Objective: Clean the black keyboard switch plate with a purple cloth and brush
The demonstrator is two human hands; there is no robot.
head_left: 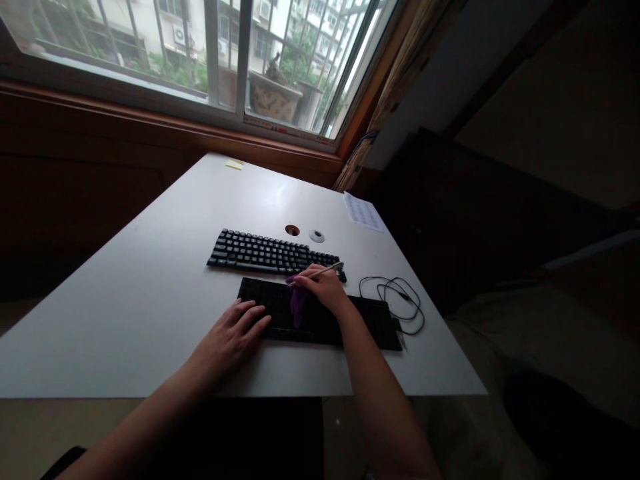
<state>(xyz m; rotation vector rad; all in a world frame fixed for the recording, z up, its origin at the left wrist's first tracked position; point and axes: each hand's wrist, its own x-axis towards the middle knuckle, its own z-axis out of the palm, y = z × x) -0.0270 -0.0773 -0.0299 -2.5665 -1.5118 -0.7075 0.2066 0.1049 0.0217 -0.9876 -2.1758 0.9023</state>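
Observation:
A long black keyboard base (pixel 265 291) lies near the front edge of the white table, with no raised keys that I can make out on it. My left hand (pixel 235 330) rests at its left end, fingers spread, the fingertips on its edge. Above its middle, my right hand (pixel 323 285) is closed round a thin pale stick (pixel 327 269), its kind unclear, together with a purple cloth (pixel 299 305) that hangs down onto the base. Just behind lie rows of dark keycaps (pixel 265 252) in keyboard layout; the right hand partly covers their right end.
A thin black cable (pixel 383 287) coils on the table (pixel 125 287) at the right. Farther back are a round cable hole (pixel 293 230), its pale ring cover (pixel 317 236), a printed sheet (pixel 364 212) and a small yellow note (pixel 234 164). A barred window (pixel 225 53) stands behind.

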